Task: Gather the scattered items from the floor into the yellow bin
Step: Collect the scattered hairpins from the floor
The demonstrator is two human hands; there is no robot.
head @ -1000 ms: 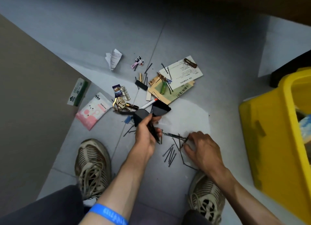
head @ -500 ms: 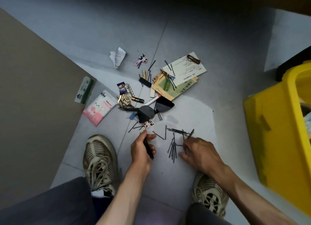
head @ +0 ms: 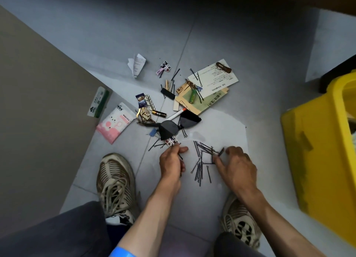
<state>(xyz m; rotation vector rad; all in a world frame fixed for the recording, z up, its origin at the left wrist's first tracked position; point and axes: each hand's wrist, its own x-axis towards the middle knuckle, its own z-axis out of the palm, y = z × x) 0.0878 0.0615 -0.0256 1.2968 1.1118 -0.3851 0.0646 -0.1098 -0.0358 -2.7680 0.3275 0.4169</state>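
Black bobby pins (head: 201,165) lie scattered on the grey floor between my hands. My left hand (head: 172,163) is closed around a small bundle of black pins, and its fingertips touch a small patterned clip (head: 171,142) just below the black sunglasses (head: 174,127). My right hand (head: 236,165) rests on the right side of the pin pile, with thumb and fingers spread and their tips on the pins. The yellow bin (head: 316,151) stands at the right edge, apart from both hands.
Beyond the sunglasses lie cards and papers (head: 213,79), a green lighter (head: 193,96), a marker (head: 176,114), a battery (head: 159,113), a pink tissue pack (head: 115,122), a green packet (head: 98,101) and a crumpled receipt (head: 136,64). My shoes (head: 115,183) flank my arms. A brown panel (head: 38,112) is at the left.
My left hand dropped the sunglasses onto the floor, pulled back, then reached forward to the patterned clip. My right hand kept raking the pins together.
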